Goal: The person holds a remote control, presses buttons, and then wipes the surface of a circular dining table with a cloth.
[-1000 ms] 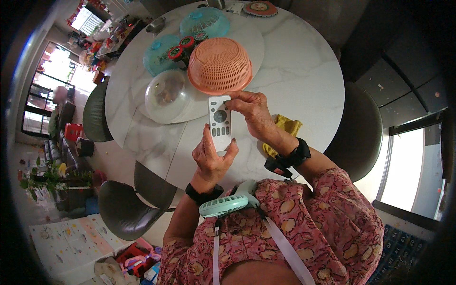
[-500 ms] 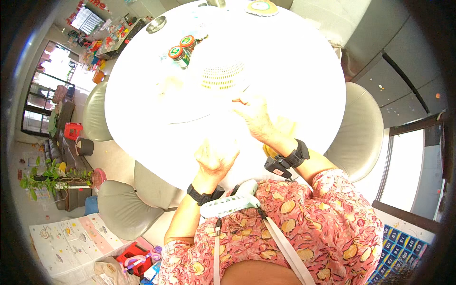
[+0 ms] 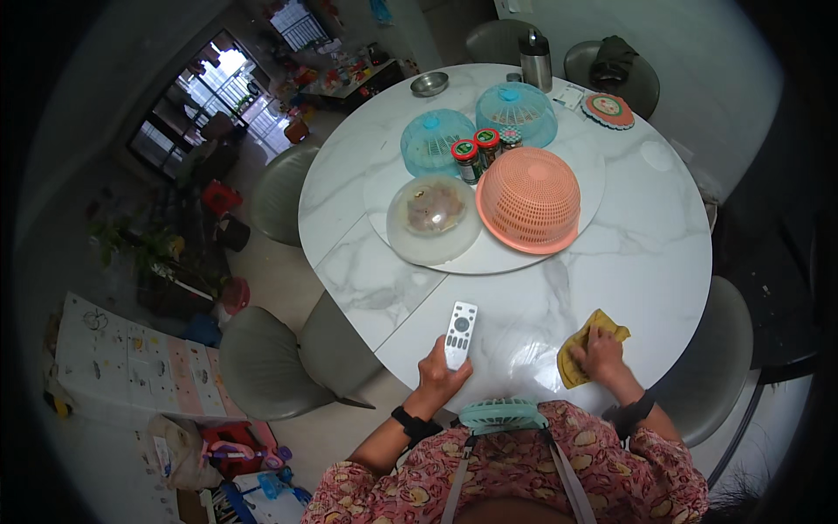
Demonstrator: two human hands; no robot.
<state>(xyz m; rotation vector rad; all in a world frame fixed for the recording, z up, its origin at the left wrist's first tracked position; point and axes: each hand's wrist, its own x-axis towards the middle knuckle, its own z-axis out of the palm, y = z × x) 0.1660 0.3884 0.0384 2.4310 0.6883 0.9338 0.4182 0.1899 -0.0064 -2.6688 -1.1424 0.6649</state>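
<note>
Left hand [image 3: 443,371] closed around the bottom end of a long white remote control with small buttons [image 3: 460,334], held just over the near edge of the round white marble table [image 3: 646,253]. Top of the remote pointed away toward the middle of the table. Right hand [image 3: 601,351] spread flat, pressed down on a crumpled yellow cloth [image 3: 578,356] lying on the table near the edge, well apart from the remote. Farther back, on a round turning tray [image 3: 587,183]: an orange plastic mesh food cover [image 3: 529,199], a clear dome lid over a plate of food [image 3: 434,217], two blue mesh covers [image 3: 435,141] and some small jars with coloured lids [image 3: 477,154]. Grey padded chairs [image 3: 266,360] pushed in around the table.
</note>
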